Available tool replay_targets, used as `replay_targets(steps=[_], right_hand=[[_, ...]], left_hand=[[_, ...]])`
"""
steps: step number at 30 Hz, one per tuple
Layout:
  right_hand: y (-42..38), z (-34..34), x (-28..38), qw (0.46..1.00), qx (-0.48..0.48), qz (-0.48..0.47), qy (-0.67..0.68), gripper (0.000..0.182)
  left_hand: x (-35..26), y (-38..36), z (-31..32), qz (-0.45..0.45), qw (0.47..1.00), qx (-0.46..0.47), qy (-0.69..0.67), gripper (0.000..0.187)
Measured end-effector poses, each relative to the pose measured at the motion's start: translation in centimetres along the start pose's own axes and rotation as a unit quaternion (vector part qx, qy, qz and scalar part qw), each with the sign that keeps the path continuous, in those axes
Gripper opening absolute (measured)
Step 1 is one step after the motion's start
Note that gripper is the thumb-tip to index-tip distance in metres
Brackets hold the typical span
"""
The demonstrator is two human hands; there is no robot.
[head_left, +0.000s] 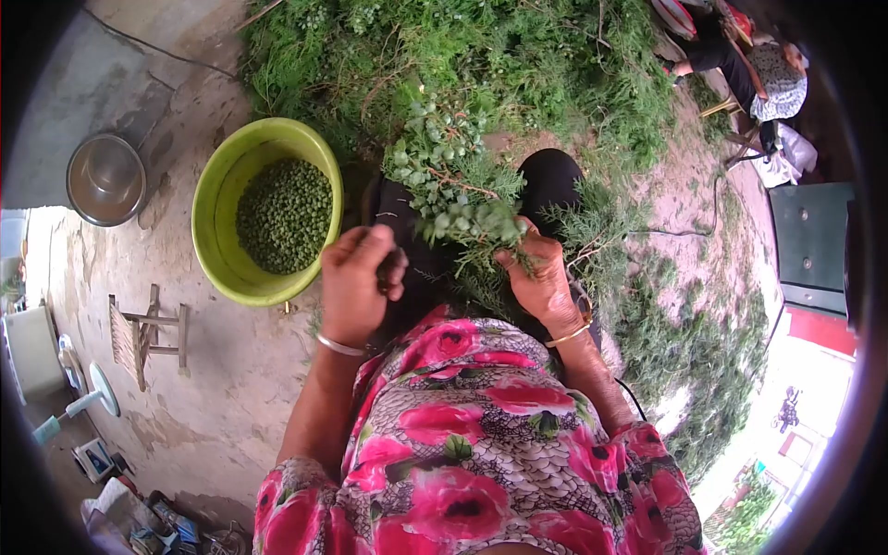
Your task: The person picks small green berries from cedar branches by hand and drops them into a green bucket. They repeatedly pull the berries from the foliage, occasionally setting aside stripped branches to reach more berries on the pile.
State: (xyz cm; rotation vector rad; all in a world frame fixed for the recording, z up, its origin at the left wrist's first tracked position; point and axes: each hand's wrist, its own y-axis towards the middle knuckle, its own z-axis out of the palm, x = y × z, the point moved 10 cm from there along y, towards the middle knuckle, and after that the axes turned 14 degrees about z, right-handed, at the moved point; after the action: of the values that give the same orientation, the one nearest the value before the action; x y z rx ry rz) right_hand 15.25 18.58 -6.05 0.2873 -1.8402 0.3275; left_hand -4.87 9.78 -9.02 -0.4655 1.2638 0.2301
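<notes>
My right hand point(538, 279) is closed round the lower end of an evergreen branch point(453, 190), which is thick with pale green seed cones and reaches up and left over my lap. To its left, my left hand point(356, 282) has its fingers curled in; whatever they hold, if anything, is hidden. That hand is close to the right rim of a yellow-green tub point(211, 245). Inside the tub lies a heap of loose green seed cones point(285, 215). More green sprigs lie across my dark trousers.
A large pile of cut evergreen branches point(518, 55) spreads ahead of me. Left of the tub stand a metal pot point(106, 180) and a small wooden stool point(139, 335). A seated person point(772, 79) is at the upper right. Scattered greenery point(689, 347) covers the right-hand ground.
</notes>
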Motion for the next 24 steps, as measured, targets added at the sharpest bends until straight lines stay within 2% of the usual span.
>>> replay_targets(steps=[1,2,4,5,8,10,12,14,15,17,21,24], right_hand=[[-0.2,0.1,-0.6,0.998,0.014,0.003,-0.056,0.013],[-0.2,-0.1,-1.0,0.998,0.017,0.004,-0.055,0.013],[-0.2,0.5,-1.5,0.991,0.036,-0.01,-0.132,0.013],[-0.4,-0.3,-2.0,0.999,-0.021,0.011,-0.026,0.014],[-0.5,0.1,-0.6,0.996,-0.009,-0.045,-0.07,0.015],[-0.3,0.2,-0.3,0.994,0.006,-0.052,-0.099,0.014],[-0.4,0.6,0.3,0.99,0.021,-0.058,-0.127,0.014],[-0.2,0.8,1.1,0.993,0.022,-0.044,-0.109,0.012],[-0.2,0.7,0.9,0.993,0.021,-0.044,-0.109,0.012],[-0.3,0.9,0.8,0.99,0.029,-0.069,-0.118,0.012],[-0.3,1.1,1.0,0.988,0.04,-0.071,-0.128,0.015],[-0.2,1.3,0.5,0.988,0.048,-0.05,-0.141,0.018]], left_hand=[[0.2,0.4,-0.5,-0.005,0.994,-0.005,-0.111,0.012],[0.2,0.7,-0.8,-0.009,0.975,-0.012,-0.22,0.01],[0.0,0.6,-0.9,-0.021,0.98,-0.003,-0.197,0.011],[-0.2,0.5,-0.2,-0.029,0.982,0.008,-0.185,0.014],[0.2,0.8,1.6,-0.03,0.985,0.017,-0.168,0.016],[0.4,1.1,2.5,-0.034,0.994,0.035,-0.097,0.017],[0.7,1.6,3.0,-0.028,0.995,0.052,-0.082,0.019],[0.6,2.2,3.4,0.017,0.995,0.086,-0.055,0.018],[0.6,2.3,3.4,0.016,0.995,0.087,-0.055,0.018],[0.8,2.2,2.3,-0.028,0.991,-0.003,-0.132,0.018],[0.4,2.3,2.8,-0.046,0.994,-0.008,-0.1,0.018],[0.7,2.6,3.9,-0.051,0.996,0.042,-0.059,0.018]])
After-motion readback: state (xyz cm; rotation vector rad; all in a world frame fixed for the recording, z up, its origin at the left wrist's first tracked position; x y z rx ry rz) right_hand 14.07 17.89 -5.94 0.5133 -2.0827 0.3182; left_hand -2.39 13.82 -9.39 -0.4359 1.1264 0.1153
